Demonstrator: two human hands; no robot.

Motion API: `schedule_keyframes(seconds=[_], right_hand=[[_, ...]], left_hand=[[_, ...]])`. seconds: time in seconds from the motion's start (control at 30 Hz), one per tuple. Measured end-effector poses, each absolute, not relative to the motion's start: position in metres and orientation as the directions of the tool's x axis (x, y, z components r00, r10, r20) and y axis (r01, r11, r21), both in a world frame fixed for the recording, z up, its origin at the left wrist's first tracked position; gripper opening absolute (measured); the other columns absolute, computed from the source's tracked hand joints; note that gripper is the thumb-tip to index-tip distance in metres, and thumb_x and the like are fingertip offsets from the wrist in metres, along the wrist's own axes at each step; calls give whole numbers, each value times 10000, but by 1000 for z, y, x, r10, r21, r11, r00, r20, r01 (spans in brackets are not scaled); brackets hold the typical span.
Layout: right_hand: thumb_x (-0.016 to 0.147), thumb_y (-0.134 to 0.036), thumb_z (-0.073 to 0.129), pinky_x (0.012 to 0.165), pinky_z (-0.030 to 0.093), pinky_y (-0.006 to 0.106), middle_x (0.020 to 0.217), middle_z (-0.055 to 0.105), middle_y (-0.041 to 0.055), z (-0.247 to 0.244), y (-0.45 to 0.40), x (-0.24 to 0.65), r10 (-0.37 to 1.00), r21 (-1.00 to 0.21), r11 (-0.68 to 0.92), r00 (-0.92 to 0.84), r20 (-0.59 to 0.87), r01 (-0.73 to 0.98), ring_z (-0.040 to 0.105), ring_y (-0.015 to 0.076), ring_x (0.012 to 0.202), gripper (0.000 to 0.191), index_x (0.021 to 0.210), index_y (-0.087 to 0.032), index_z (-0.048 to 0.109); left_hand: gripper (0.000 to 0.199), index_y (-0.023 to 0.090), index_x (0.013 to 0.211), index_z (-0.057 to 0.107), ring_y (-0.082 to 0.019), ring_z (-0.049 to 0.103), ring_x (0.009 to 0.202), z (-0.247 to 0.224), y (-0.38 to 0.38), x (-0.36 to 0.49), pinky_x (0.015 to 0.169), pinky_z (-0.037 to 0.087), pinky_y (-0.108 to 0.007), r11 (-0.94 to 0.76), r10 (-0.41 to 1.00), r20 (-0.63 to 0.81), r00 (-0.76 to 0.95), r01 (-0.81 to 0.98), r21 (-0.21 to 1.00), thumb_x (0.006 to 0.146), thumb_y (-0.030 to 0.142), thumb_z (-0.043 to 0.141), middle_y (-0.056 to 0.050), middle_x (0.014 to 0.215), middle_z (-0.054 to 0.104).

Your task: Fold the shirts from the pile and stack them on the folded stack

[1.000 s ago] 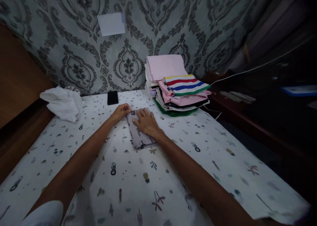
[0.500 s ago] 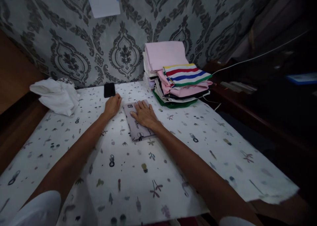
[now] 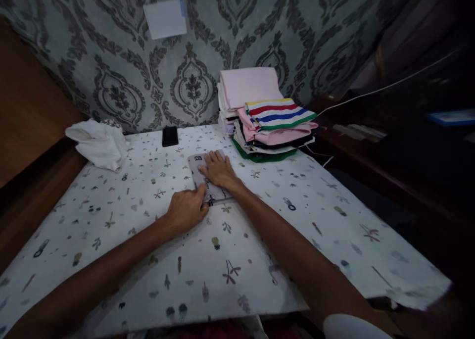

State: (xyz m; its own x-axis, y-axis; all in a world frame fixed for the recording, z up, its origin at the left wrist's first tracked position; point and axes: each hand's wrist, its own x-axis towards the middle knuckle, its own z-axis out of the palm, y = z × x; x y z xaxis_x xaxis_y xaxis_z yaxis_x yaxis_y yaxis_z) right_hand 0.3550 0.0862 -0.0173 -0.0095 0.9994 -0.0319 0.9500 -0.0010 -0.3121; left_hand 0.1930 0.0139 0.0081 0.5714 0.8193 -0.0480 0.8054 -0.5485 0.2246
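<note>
A flat grey folded cloth [image 3: 198, 169] with dark print lies on the patterned white table cover. My right hand [image 3: 218, 169] rests flat on its upper right part, fingers spread. At the cloth's lower left corner, my left hand [image 3: 187, 209] has its thumb and curled fingers closed on the edge. The palm side of the left hand is hidden.
A stack of folded clothes [image 3: 250, 89], topped by pink and striped pieces, stands at the back right. A black phone [image 3: 170, 136] lies behind the hands. Crumpled white cloth [image 3: 100, 143] sits at the back left, and a white cable [image 3: 386, 85] runs at right.
My left hand has moved from beside the phone down and right to the grey cloth's lower left corner. My right hand stays on the cloth. The view has shifted slightly.
</note>
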Motion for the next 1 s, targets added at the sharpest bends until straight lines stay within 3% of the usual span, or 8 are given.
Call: schedule_keyframes(seconds=[0.13,0.33,0.47,0.53,0.6,0.73,0.83,1.0], right_hand=[[1034,-520,317,1228,75,563,1687,158,121,-15,86,355,999,-323,-14,-3,-53,946,58,292,1559,670,1583,-136,288],[1026,-513,346,1222,105,579,1684,176,122,-13,83,354,999,-333,-20,8,-39,943,74,303,1556,667,1570,-129,315],[1010,-463,409,1221,166,543,1668,243,116,-11,81,357,999,-418,-26,40,24,908,153,284,1546,587,1521,-175,415],[1017,-396,384,1203,251,478,1657,272,126,-9,83,363,992,-454,-80,116,51,887,231,263,1527,535,1503,-179,442],[1016,-305,334,1159,338,409,1613,353,157,-7,86,372,977,-476,-153,205,59,866,342,247,1480,514,1490,-148,456],[963,-220,358,1055,443,340,1418,586,157,-6,94,389,951,-536,-240,307,39,809,567,233,1292,496,1421,-143,534],[924,-249,445,1011,472,319,1369,635,122,-7,97,397,949,-580,-238,312,29,779,607,229,1244,495,1399,-168,559],[902,-296,517,898,523,272,1321,670,106,-7,94,404,959,-624,-231,283,-17,746,662,206,1149,534,1414,-144,532]], left_hand=[[403,179,1218,569,-299,669,741,11,7,195,743,458,-372,-569,808,-100,580,813,123,824,135,501,-103,738,696],[354,194,1152,579,-292,668,735,3,-2,186,746,469,-381,-559,811,-61,581,802,210,807,147,516,-99,742,688],[252,232,1057,538,-247,648,775,8,18,175,721,514,-361,-430,862,-1,507,732,528,823,311,589,-62,888,674],[346,225,1088,508,-238,655,826,14,34,173,654,549,-336,-191,917,-91,387,629,753,819,399,640,-76,983,654],[430,211,1107,491,-237,669,877,20,47,175,604,577,-312,86,930,-238,279,466,881,801,427,703,-86,1001,642],[413,173,1047,507,-205,691,744,19,57,187,536,597,-295,359,866,-433,252,290,887,806,393,761,-83,898,679],[368,145,1050,526,-195,684,618,15,52,202,482,592,-299,426,805,-500,318,276,862,831,344,746,-89,832,710],[340,121,1087,567,-115,575,431,22,52,197,443,567,-257,486,748,-548,375,253,836,770,92,687,-36,725,707]])
